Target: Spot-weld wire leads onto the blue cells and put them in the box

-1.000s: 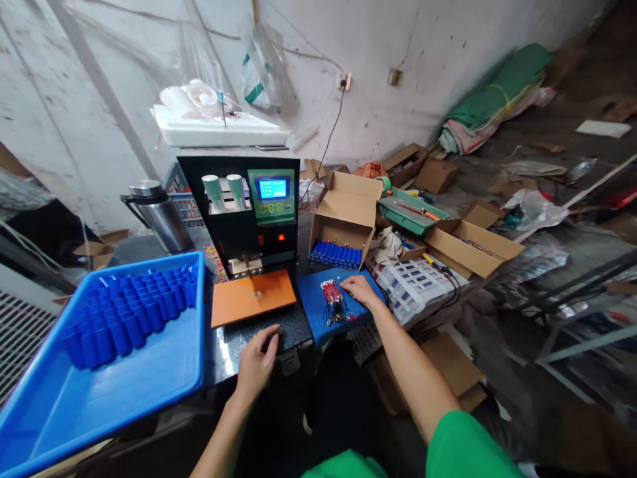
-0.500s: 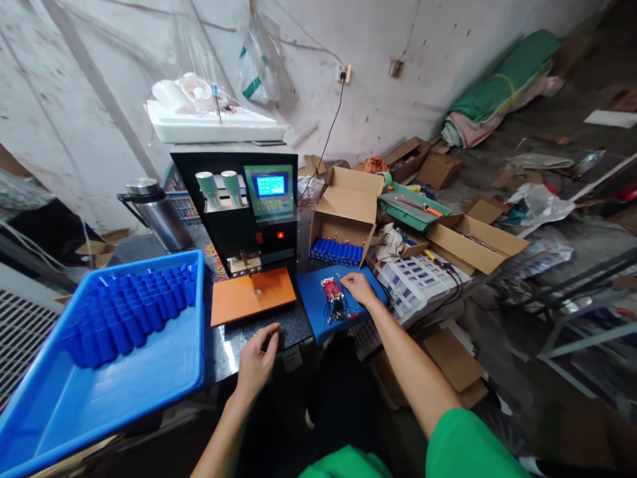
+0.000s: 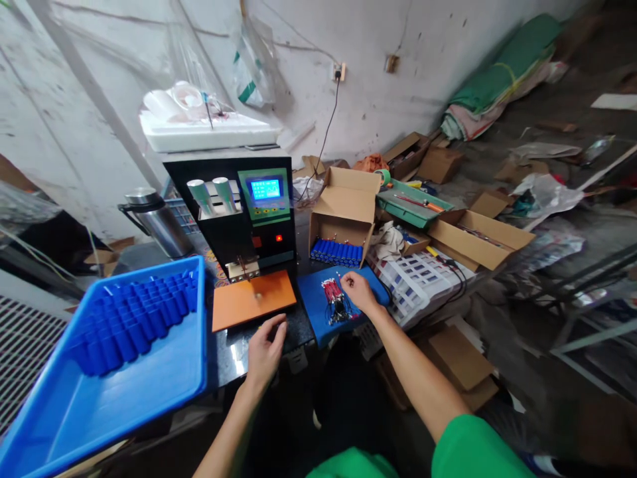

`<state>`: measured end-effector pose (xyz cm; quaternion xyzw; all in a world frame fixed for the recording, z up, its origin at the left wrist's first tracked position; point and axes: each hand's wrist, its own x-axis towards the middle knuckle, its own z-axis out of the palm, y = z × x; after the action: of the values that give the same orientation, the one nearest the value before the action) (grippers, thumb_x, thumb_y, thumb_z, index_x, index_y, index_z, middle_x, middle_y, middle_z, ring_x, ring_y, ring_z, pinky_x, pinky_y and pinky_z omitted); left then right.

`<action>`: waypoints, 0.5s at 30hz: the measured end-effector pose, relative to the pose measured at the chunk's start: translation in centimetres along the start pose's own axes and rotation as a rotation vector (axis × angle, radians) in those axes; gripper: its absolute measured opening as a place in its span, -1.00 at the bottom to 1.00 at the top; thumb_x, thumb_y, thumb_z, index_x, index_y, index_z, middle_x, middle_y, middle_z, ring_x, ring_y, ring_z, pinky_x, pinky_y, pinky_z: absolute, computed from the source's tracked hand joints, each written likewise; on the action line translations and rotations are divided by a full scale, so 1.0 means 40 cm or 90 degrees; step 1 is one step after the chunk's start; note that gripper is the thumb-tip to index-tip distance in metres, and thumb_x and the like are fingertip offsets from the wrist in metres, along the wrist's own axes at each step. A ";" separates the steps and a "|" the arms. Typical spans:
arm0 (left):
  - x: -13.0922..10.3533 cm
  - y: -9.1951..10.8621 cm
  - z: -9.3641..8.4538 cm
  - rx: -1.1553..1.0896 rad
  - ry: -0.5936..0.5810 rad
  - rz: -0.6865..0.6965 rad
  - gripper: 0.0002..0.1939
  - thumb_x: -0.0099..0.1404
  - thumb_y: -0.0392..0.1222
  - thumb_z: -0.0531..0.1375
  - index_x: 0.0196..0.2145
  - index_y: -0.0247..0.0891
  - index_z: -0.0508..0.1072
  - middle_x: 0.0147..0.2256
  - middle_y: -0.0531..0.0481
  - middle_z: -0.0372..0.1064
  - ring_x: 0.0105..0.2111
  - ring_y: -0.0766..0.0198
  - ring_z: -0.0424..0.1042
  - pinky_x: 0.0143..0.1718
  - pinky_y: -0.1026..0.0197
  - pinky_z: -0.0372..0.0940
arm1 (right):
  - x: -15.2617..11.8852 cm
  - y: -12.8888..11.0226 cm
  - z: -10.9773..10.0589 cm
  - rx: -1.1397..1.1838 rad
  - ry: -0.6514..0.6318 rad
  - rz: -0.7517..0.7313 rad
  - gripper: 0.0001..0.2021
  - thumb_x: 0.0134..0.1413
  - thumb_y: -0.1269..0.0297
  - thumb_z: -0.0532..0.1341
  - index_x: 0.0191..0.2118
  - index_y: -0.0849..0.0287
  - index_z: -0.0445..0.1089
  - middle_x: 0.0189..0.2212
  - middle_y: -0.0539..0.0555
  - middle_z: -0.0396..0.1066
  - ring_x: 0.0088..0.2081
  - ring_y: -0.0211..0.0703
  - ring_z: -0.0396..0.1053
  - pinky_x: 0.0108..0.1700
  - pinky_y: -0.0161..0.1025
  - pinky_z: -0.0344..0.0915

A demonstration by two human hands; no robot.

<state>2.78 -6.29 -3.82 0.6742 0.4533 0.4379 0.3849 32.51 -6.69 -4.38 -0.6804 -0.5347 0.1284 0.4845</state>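
Observation:
My left hand (image 3: 267, 345) is over the dark table edge, just below the orange plate (image 3: 253, 300) of a black machine (image 3: 233, 232). Its thumb and fingers are curled close together, and anything between them is too small to make out. On the blue mat (image 3: 313, 302), my right hand (image 3: 357, 289) pinches at the right side of a pile of red and black wires (image 3: 336, 299). A small tip shows at its fingertips, probably a wire end. Behind the mat, an open cardboard box (image 3: 344, 199) holds blue cylinders (image 3: 336, 251).
At the left, a blue tray (image 3: 149, 385) holds many blue cylinders (image 3: 129, 325). A steel jug (image 3: 162, 222) stands behind it. To the right are a white basket (image 3: 415, 282), a green case (image 3: 408, 204) and an open carton (image 3: 478, 236).
My left hand has moved slightly right and up, closer to the orange plate's front corner. My right hand stays beside the wires. The camera view has shifted a little.

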 end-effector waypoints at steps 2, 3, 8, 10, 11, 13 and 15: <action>0.031 0.036 0.035 -0.052 -0.018 -0.003 -0.60 0.22 0.12 0.22 -0.17 -0.25 0.56 -0.16 -0.12 0.56 -0.14 0.09 0.52 -0.01 0.03 0.39 | -0.006 -0.022 0.000 -0.018 0.003 -0.033 -0.84 0.10 0.23 0.10 -0.43 0.14 0.35 -0.50 0.01 0.36 -0.43 -0.19 0.30 -0.31 -0.29 0.20; 0.048 0.052 0.057 -0.081 -0.033 -0.012 -0.60 0.21 0.11 0.23 -0.18 -0.26 0.56 -0.18 -0.13 0.56 -0.17 0.10 0.52 -0.04 0.04 0.40 | -0.008 -0.034 0.002 -0.023 0.002 -0.047 -0.84 0.11 0.25 0.10 -0.42 0.14 0.35 -0.50 0.01 0.37 -0.42 -0.19 0.30 -0.30 -0.29 0.20; 0.117 0.104 0.176 -0.225 -0.061 -0.075 -0.59 0.12 0.06 0.32 -0.19 -0.31 0.54 -0.34 -0.11 0.53 -0.41 0.23 0.48 -0.34 0.20 0.39 | -0.021 -0.089 0.020 -0.028 -0.027 -0.105 -0.84 0.17 0.28 0.11 -0.40 0.14 0.37 -0.45 0.04 0.41 -0.39 -0.18 0.34 -0.28 -0.29 0.22; 0.133 0.111 0.210 -0.281 -0.049 -0.088 -0.57 0.08 0.03 0.36 -0.18 -0.32 0.53 -0.36 -0.09 0.51 -0.43 0.26 0.46 -0.38 0.24 0.37 | -0.026 -0.104 0.030 -0.027 -0.044 -0.117 -0.85 0.18 0.29 0.11 -0.38 0.14 0.38 -0.43 0.05 0.42 -0.38 -0.18 0.35 -0.29 -0.29 0.23; 0.140 0.112 0.222 -0.307 -0.041 -0.096 -0.56 0.06 0.02 0.37 -0.17 -0.32 0.52 -0.37 -0.08 0.51 -0.43 0.27 0.46 -0.38 0.24 0.36 | -0.028 -0.110 0.035 -0.026 -0.052 -0.122 -0.85 0.18 0.30 0.12 -0.37 0.14 0.38 -0.42 0.05 0.42 -0.38 -0.18 0.35 -0.29 -0.29 0.23; 0.151 0.112 0.236 -0.356 -0.035 -0.121 -0.54 0.03 0.01 0.40 -0.18 -0.33 0.51 -0.37 -0.07 0.50 -0.44 0.29 0.45 -0.38 0.25 0.36 | -0.033 -0.118 0.043 -0.025 -0.061 -0.131 -0.86 0.19 0.31 0.12 -0.35 0.14 0.39 -0.40 0.06 0.42 -0.38 -0.18 0.36 -0.29 -0.30 0.23; 0.161 0.110 0.240 -0.392 -0.050 -0.147 -0.55 -0.02 0.01 0.42 -0.24 -0.33 0.51 -0.38 -0.05 0.48 -0.44 0.32 0.44 -0.36 0.26 0.35 | -0.038 -0.124 0.049 -0.025 -0.064 -0.136 -0.86 0.20 0.32 0.12 -0.35 0.14 0.40 -0.40 0.06 0.43 -0.38 -0.19 0.35 -0.29 -0.30 0.23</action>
<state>14.32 -2.64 -1.31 0.4867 0.3579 0.4812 0.6352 27.55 -7.16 -1.93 -0.6217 -0.6298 0.0996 0.4548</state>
